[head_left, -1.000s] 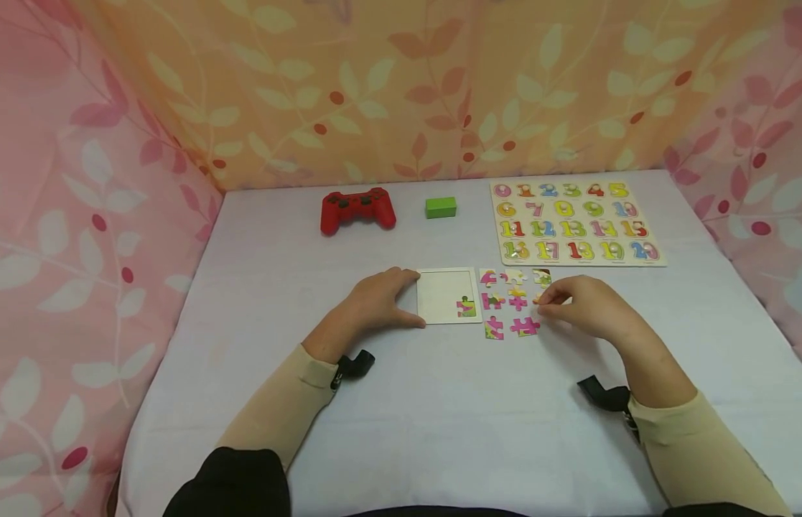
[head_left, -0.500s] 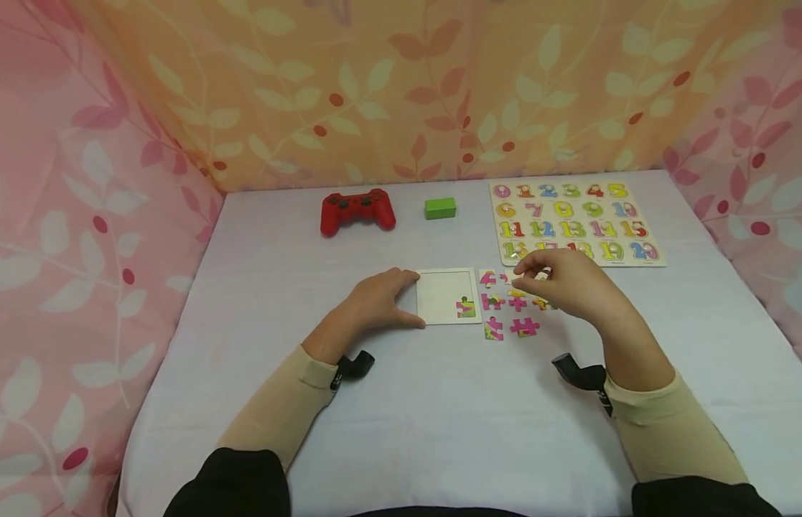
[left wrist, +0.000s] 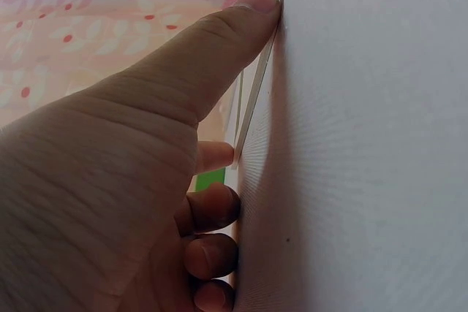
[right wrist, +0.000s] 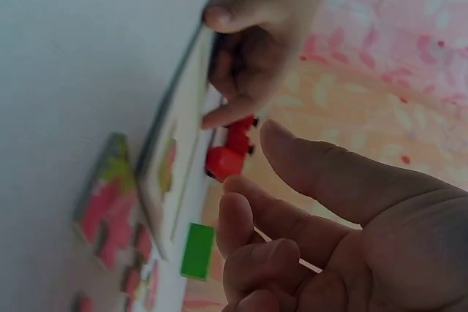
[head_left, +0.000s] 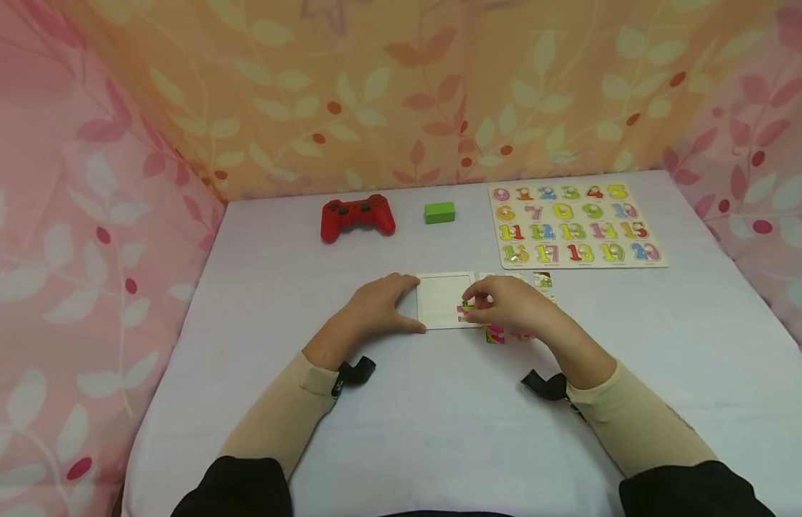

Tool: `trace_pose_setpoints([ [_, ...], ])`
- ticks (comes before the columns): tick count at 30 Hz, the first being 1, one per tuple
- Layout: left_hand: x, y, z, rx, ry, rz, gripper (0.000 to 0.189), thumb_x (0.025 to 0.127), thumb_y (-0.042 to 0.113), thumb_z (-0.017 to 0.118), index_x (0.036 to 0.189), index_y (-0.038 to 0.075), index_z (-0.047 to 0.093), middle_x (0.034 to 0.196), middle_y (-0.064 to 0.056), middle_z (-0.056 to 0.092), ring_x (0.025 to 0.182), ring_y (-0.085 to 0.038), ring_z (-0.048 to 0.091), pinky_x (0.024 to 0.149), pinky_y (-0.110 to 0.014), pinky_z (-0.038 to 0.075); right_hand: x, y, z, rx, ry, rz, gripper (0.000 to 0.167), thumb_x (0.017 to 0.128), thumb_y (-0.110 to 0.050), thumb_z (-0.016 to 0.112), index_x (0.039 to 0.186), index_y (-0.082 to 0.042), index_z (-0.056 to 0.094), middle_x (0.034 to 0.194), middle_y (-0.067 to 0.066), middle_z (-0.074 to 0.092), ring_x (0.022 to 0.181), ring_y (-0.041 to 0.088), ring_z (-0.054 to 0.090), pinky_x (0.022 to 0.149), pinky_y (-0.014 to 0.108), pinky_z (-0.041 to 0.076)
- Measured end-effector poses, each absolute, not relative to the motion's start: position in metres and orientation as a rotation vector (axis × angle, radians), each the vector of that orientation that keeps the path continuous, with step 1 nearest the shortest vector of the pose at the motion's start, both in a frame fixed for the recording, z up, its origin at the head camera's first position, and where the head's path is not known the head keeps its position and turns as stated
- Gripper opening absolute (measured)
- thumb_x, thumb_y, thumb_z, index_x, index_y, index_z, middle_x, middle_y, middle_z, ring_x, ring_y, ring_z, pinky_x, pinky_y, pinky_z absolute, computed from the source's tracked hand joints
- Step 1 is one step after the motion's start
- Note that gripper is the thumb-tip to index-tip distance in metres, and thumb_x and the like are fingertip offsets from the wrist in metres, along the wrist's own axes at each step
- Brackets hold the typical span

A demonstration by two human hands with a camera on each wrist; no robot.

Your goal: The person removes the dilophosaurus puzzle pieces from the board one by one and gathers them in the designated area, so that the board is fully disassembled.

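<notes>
A small white puzzle tray (head_left: 442,301) lies mid-table, with one pink-and-green jigsaw piece (head_left: 463,313) in its near right corner. At the tray's left edge my left hand (head_left: 375,309) rests with thumb and index finger spread, their tips touching the edge; the other fingers curl beneath, as the left wrist view shows. My right hand (head_left: 517,305) is over the tray's right edge, fingertips beside that piece. In the right wrist view its thumb (right wrist: 314,169) and index finger stand apart with nothing between them. Loose jigsaw pieces (head_left: 495,334) to the tray's right are partly hidden under this hand.
Behind the loose pieces lies a number puzzle board (head_left: 584,222). A green block (head_left: 439,212) and a red game controller (head_left: 358,217) sit toward the back of the white-covered table (head_left: 278,287). Floral curtains (head_left: 375,93) enclose the back and sides.
My right hand has moved left from the far right column of loose pieces, over the top row, to the tray's right edge. The left hand has stayed at the tray.
</notes>
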State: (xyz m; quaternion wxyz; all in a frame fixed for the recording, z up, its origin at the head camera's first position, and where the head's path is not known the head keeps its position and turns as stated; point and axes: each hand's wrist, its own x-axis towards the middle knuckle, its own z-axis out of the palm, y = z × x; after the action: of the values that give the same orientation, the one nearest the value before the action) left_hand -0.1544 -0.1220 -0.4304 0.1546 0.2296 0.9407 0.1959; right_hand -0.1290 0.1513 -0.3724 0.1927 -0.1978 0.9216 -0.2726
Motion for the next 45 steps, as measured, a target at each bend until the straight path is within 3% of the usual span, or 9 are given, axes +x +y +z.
trace_pose_setpoints([
  [7, -0.154, -0.123, -0.432, 0.66, 2.7, 0.57, 0.095, 0.076, 0.06, 0.085, 0.153, 0.018, 0.048, 0.144, 0.0, 0.056, 0.128, -0.016, 0.051, 0.107, -0.041, 0.044, -0.134, 0.147, -0.389, -0.56, 2.519, -0.663, 0.048, 0.09, -0.023, 0.08, 0.133, -0.006, 0.068, 0.087, 0.004, 0.057, 0.081, 0.02, 0.051, 0.07, 0.035, 0.04],
  [15, -0.154, -0.123, -0.431, 0.667, 2.709, 0.572, 0.094, 0.075, 0.06, 0.085, 0.152, 0.019, 0.049, 0.143, 0.0, 0.057, 0.128, -0.016, 0.052, 0.106, -0.041, 0.044, -0.138, 0.147, -0.397, -0.534, 2.585, -0.758, 0.033, 0.086, -0.015, 0.083, 0.115, -0.006, 0.07, 0.085, 0.004, 0.056, 0.079, 0.02, 0.052, 0.072, 0.036, 0.042],
  [22, -0.153, -0.123, -0.431, 0.678, 2.707, 0.569, 0.094, 0.076, 0.059, 0.086, 0.152, 0.018, 0.049, 0.143, 0.0, 0.056, 0.129, -0.016, 0.051, 0.107, -0.041, 0.044, -0.136, 0.146, -0.402, -0.554, 2.623, -0.793, 0.033, 0.082, -0.013, 0.086, 0.108, -0.01, 0.066, 0.096, 0.003, 0.062, 0.089, 0.021, 0.055, 0.082, 0.04, 0.046],
  [30, -0.152, -0.122, -0.43, 0.67, 2.714, 0.58, 0.094, 0.075, 0.059, 0.086, 0.152, 0.019, 0.05, 0.141, 0.0, 0.057, 0.125, -0.015, 0.053, 0.105, -0.04, 0.045, -0.132, 0.141, -0.398, -0.6, 2.701, -0.656, 0.035, 0.079, -0.017, 0.086, 0.109, -0.01, 0.069, 0.094, 0.0, 0.06, 0.086, 0.02, 0.055, 0.075, 0.037, 0.046],
  [37, -0.151, -0.122, -0.428, 0.657, 2.705, 0.591, 0.093, 0.076, 0.058, 0.086, 0.152, 0.02, 0.049, 0.142, 0.001, 0.056, 0.127, -0.016, 0.051, 0.106, -0.041, 0.044, -0.127, 0.152, -0.386, -0.629, 2.717, -0.628, 0.045, 0.079, -0.023, 0.084, 0.12, -0.009, 0.07, 0.097, -0.001, 0.062, 0.085, 0.018, 0.056, 0.072, 0.036, 0.048],
  [41, -0.15, -0.121, -0.428, 0.668, 2.705, 0.578, 0.093, 0.077, 0.057, 0.085, 0.153, 0.019, 0.048, 0.144, 0.0, 0.055, 0.13, -0.016, 0.05, 0.108, -0.041, 0.043, -0.119, 0.169, -0.373, -0.625, 2.704, -0.708, 0.047, 0.08, -0.019, 0.081, 0.124, -0.009, 0.069, 0.101, 0.0, 0.062, 0.078, 0.017, 0.058, 0.064, 0.034, 0.049],
  [45, -0.15, -0.123, -0.428, 0.672, 2.707, 0.571, 0.093, 0.077, 0.057, 0.085, 0.153, 0.019, 0.047, 0.146, 0.0, 0.054, 0.132, -0.016, 0.049, 0.11, -0.041, 0.042, -0.11, 0.188, -0.362, -0.657, 2.709, -0.771, 0.046, 0.082, -0.014, 0.08, 0.125, -0.006, 0.068, 0.104, 0.001, 0.062, 0.082, 0.021, 0.06, 0.068, 0.034, 0.051],
])
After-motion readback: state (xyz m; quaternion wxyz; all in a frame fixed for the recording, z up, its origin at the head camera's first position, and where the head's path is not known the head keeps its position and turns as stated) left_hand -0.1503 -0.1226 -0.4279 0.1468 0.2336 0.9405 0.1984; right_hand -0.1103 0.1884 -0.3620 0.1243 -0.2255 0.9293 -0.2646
